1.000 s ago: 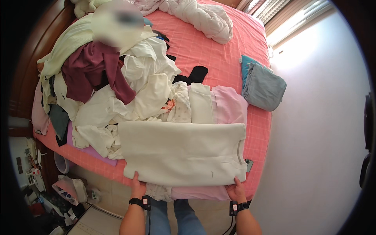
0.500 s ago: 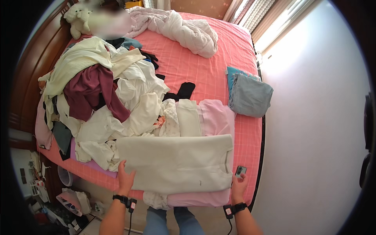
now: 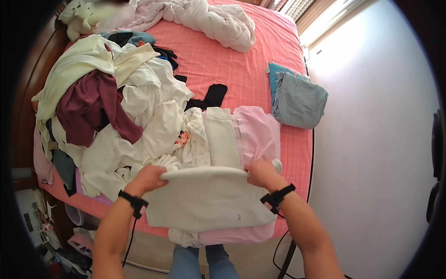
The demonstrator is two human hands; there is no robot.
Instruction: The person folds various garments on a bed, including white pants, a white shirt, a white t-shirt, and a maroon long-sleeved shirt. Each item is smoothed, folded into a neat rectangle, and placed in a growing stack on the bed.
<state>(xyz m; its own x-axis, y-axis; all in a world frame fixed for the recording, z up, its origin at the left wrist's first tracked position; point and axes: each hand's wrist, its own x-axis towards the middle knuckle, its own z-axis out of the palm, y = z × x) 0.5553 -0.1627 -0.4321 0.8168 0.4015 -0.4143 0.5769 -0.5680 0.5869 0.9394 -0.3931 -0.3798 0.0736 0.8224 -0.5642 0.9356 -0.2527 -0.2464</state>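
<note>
I pinch the cream garment (image 3: 209, 200) by its folded edge, left hand (image 3: 147, 177) and right hand (image 3: 261, 172) closed on it, near the pink bedspread's (image 3: 232, 60) front edge; it looks soft, light, floppy.

Big messy laundry pile (image 3: 116, 116) sits up and left of the hands, mostly white stuff with a maroon piece (image 3: 90, 104) draped over it. Just past the hands there's a pink garment (image 3: 258, 132) lying flat, black socks (image 3: 211, 95) beyond that. Folded grey-and-teal stack (image 3: 297, 97) is off to the upper right, a crumpled white blanket (image 3: 218, 23) at the far end of the pink bed (image 3: 232, 65), and a plush toy (image 3: 79, 18) far upper left.
</note>
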